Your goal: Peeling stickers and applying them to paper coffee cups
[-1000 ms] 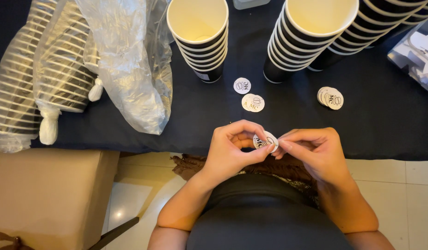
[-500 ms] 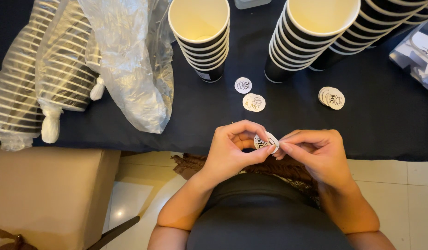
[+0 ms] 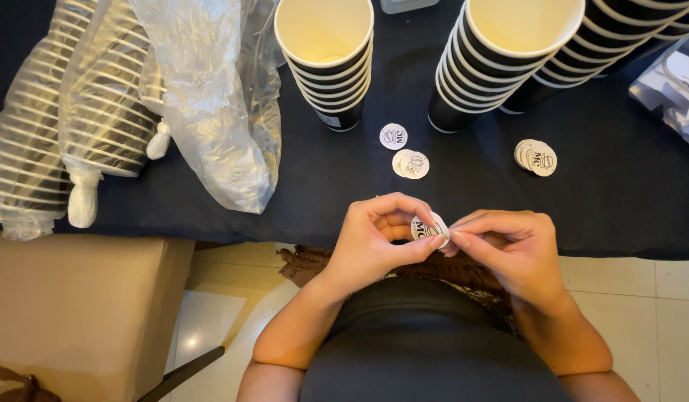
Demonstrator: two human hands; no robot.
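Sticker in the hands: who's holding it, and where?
The left hand pinches the round white sticker by its edge; the right hand fingertips pick at its right rim.

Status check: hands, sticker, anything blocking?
Left hand pinching round sticker; right hand fingertips at its edge. Sticker held just off the dark table edge. Nothing in the way; cup stacks stand farther back.

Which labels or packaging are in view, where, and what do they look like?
Held sticker: round, white with dark print, pinched between left hand and right hand.
Single sticker: round, white, on the dark tablecloth.
Sticker pair: overlapping, just below it.
Sticker pile: to the right.
Plastic sleeves: clear, around striped cup stacks, left.
Cardboard box: brown, lower left.
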